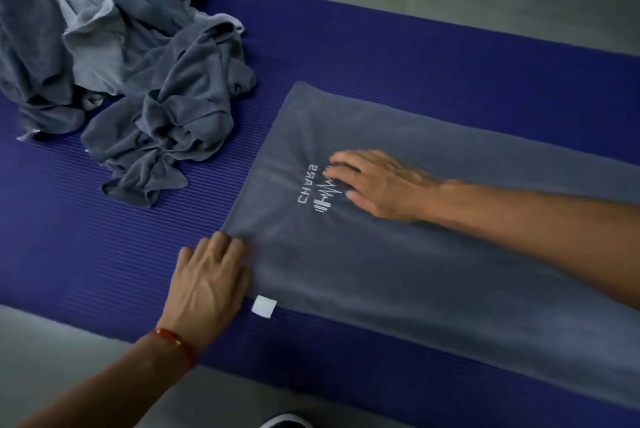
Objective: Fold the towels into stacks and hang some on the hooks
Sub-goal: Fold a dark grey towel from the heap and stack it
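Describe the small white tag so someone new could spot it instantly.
Find the long blue ribbed foam mat, then the flat grey towel with white embroidered lettering spread on it. At the towel's near edge, beside the left hand, sits the small white square tag, the only bright white patch there.

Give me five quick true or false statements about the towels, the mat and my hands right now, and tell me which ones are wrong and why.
1. The flat towel lies spread on the blue mat. True.
2. The right hand grips a bunched towel in the air. False: it lies flat, fingers straight, on the flat towel beside its white lettering.
3. The left hand rests at the flat towel's near left corner. True.
4. The crumpled towels are folded into a neat stack. False: they lie in a loose heap on the mat.
5. The white tag sits at the towel's near edge, by the left hand. True.
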The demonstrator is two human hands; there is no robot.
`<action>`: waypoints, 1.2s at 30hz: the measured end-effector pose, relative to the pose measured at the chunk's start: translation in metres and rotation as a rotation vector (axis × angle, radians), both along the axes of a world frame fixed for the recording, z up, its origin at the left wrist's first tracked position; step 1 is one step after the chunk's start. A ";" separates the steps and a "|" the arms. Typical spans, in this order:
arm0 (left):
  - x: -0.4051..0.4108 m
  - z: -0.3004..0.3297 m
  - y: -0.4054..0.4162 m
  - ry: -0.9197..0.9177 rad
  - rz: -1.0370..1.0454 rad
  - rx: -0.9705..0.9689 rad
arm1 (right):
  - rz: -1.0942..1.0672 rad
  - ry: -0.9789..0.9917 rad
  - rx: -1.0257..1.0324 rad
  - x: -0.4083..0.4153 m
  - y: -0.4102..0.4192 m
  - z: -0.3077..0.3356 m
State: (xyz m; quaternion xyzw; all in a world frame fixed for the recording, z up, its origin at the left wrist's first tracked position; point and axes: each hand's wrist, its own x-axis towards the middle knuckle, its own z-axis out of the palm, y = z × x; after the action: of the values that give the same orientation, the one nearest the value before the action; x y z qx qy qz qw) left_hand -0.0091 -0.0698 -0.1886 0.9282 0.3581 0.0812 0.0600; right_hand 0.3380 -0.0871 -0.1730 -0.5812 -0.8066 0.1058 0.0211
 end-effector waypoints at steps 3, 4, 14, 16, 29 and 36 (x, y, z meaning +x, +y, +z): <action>0.033 -0.013 -0.044 -0.102 -0.421 0.042 | 0.045 -0.109 0.045 0.018 -0.115 0.017; 0.044 -0.018 -0.060 -0.129 -0.522 0.038 | 0.026 -0.143 0.054 0.019 -0.151 0.021; 0.096 -0.042 -0.081 -0.110 -0.816 0.136 | -0.318 -0.269 -0.184 0.006 -0.316 0.003; 0.102 -0.036 -0.079 -0.136 -0.803 0.137 | -0.333 -0.284 -0.220 0.008 -0.308 0.004; 0.096 -0.025 -0.088 -0.040 -0.775 0.172 | -0.279 -0.484 -0.395 -0.024 -0.271 0.006; 0.087 -0.032 -0.094 0.084 -0.737 0.146 | -0.293 -0.403 -0.192 -0.035 -0.273 -0.007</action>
State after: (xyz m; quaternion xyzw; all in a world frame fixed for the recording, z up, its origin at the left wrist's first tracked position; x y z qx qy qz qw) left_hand 0.0776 -0.1636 -0.2202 0.9991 -0.0047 0.0415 0.0042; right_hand 0.3029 -0.3603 -0.1796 -0.7002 -0.6882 0.0597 -0.1802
